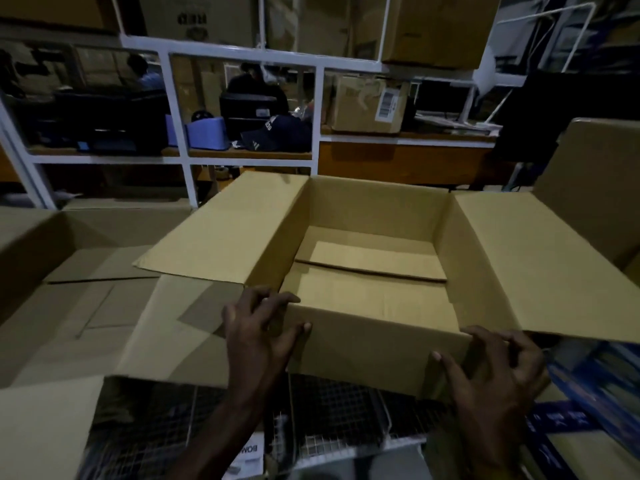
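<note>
Box-setting looks like the step in hand in the head view. An open brown corrugated cardboard box [367, 344] sits upright in the middle of the frame on a dark wire-mesh rack [346, 407], just in front of the person. It is empty, and its mouth faces straight up. Its broad left flap [221, 233] and broad right flap [540, 265] are splayed outward.

The left hand [259, 327] holds the near left corner, with the fingers [277, 299] curled over the edge and the thumb on the near wall. The right hand [498, 368] holds the near right corner the same way, fingers bent round it and the thumb laid flat on the wall. Both grips are narrow and close on the cardboard.

The box's long axis seems to run away from the person, turned a little to the left, though the wide lens makes that hard to call.

The next move probably calls for an even pull or push from both corners to square the box on the rack before filling. Flattened brown cardboard sheets [104, 306] lie to the left, and white metal shelving [166, 98] stands behind.
</note>
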The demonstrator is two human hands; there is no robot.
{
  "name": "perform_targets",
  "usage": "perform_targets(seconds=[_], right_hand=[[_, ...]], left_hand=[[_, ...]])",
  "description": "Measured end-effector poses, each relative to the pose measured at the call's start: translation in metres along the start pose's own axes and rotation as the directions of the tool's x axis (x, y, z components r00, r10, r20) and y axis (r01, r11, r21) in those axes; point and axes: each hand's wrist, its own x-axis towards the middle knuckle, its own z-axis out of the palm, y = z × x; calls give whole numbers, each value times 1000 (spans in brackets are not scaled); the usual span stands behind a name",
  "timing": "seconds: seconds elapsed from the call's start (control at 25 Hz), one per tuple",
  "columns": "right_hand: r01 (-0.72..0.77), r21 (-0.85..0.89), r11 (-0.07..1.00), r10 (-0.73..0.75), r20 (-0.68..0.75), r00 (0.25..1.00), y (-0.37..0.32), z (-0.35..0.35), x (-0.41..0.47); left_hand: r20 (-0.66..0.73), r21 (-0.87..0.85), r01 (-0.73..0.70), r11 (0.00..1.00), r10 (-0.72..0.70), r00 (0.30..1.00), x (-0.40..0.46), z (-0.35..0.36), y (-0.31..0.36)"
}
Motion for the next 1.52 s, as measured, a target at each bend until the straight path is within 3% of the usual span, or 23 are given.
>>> perform_targets(seconds=[0.32, 0.76, 1.24, 1.52], right_hand=[[138, 40, 990, -134, -98, 986, -88, -25, -42], [234, 181, 955, -219, -103, 970, -215, -29, -133], [286, 278, 917, -277, -71, 958, -396, 81, -189], [264, 239, 934, -274, 7, 962, -466, 170, -214]], left_hand=[[-102, -95, 1, 995, -11, 995, -4, -106, -12], [-206, 28, 12, 1000, -6, 978, -33, -283, -49], [-286, 88, 51, 995, -24, 958, 33, -426, -183], [-252, 136, 121, 983, -84, 964, 80, -458, -282]])
